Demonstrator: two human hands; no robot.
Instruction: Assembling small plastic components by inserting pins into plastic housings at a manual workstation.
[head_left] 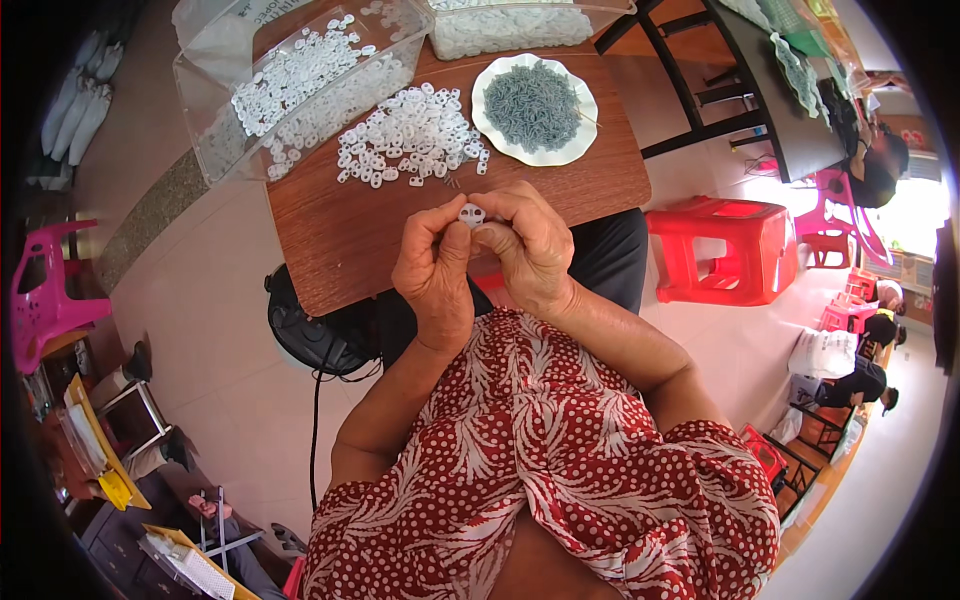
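Observation:
Between the fingertips of both my hands is a small white plastic piece (pixel 472 214) with two dark openings, held above the near part of the brown wooden table (pixel 340 235). My left hand (pixel 435 265) pinches its left side, and my right hand (pixel 527 245) pinches its right side. Just beyond lies a loose pile of similar white plastic pieces (pixel 410 137). A few tiny grey parts (pixel 452 183) rest at the pile's near edge. To the right, a white scalloped plate (pixel 487 128) holds a heap of small grey spring-like parts (pixel 532 105).
Clear plastic bins (pixel 215 150) of white pieces stand at the far side. A red stool (pixel 725 250) is right of the table, a pink chair (pixel 50 285) far left. A black device (pixel 310 325) with a cable sits below the table's left edge. Other people (pixel 860 385) sit at right.

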